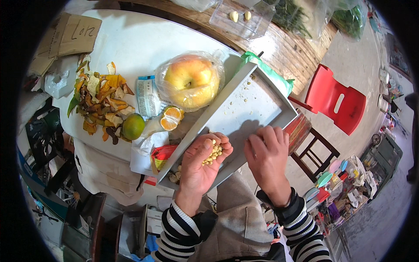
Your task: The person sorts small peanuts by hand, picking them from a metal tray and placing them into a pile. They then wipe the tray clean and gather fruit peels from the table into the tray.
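My left hand (204, 160) is palm up and cupped around a small heap of pale yellow beans (214, 153), over the lower part of a grey tray (226, 113). To its right, my right hand (268, 147) hangs above the tray's edge, its fingers curled down; whether they pinch anything is hidden. Small crumbs and bits (247, 100) are scattered over the tray's bottom. Pale lumpy pieces (175, 176) lie in the tray's lower left corner, beside my left wrist. The tray's lower edge is partly hidden behind both hands.
Left of the tray, the white table (131, 36) holds a plastic-wrapped apple (191, 82), a halved mandarin (171, 118), a green citrus fruit (133, 126), dried peels (103, 98) and a cardboard box (75, 34). A red plastic chair (337, 98) stands to the right.
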### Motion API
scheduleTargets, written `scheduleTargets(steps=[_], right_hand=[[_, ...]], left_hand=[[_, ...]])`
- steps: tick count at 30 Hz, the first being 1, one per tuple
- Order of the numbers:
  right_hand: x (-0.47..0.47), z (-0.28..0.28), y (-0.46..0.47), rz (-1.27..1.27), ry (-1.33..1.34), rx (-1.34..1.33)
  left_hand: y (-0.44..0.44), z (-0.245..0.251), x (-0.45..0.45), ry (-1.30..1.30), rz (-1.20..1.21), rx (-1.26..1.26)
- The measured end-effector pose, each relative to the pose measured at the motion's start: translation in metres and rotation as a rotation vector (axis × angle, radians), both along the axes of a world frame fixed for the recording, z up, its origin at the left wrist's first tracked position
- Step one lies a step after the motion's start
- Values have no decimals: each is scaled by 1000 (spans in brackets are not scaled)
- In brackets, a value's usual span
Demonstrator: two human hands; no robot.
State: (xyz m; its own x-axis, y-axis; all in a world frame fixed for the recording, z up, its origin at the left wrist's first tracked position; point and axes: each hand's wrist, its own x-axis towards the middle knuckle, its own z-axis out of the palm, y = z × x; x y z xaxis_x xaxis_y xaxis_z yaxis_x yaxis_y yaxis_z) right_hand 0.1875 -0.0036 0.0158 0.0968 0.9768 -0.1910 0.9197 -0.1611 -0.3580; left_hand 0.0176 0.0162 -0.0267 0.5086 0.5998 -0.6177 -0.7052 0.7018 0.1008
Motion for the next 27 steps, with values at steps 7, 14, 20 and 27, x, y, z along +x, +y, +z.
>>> scheduleTargets(steps=[7, 14, 20, 27], right_hand=[[-26, 51, 0, -128, 430, 40], [-13, 47, 5, -278, 478, 63], [15, 21, 36, -197, 200, -109], [20, -4, 63, -88, 5, -89]], left_hand=[[3, 6, 9, -15, -23, -21], [8, 10, 12, -15, -18, 43], [6, 7, 6, 10, -21, 55], [5, 5, 4, 48, -36, 22]])
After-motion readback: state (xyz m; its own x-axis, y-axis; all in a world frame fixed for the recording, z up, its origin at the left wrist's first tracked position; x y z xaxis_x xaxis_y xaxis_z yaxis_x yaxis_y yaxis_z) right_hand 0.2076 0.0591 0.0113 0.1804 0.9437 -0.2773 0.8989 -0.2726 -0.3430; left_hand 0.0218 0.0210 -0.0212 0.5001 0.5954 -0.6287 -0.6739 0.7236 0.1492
